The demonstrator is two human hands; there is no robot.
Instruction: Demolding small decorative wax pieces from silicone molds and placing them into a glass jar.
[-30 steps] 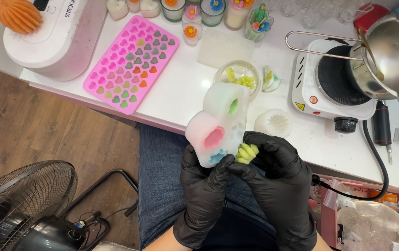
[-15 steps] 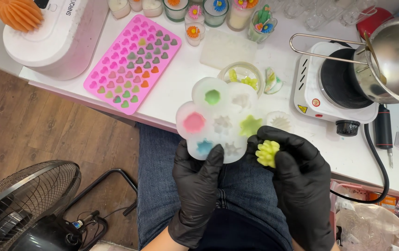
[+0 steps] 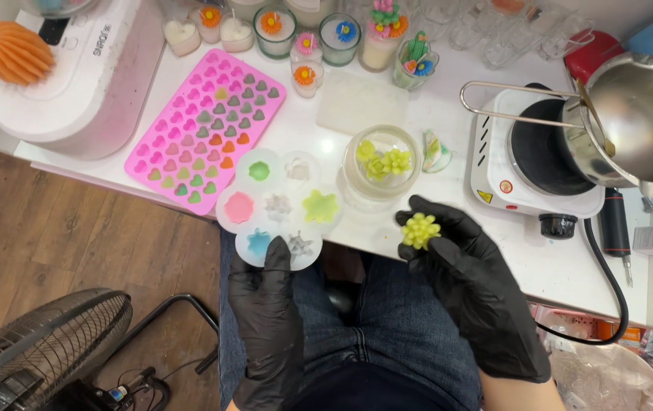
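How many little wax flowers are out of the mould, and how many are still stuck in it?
Done: a few yellow-green wax flowers sit in the round glass bowl. In hand: the right hand has another yellow-green flower in its grip, while the left hand holds the translucent round silicone mould. Left: its pink, green, blue, lime and pale pieces remain inside.

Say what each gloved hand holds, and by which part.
Left hand: white flower mould, gripped at its near edge. Right hand: yellow-green wax flower, pinched at its sides by the fingertips.
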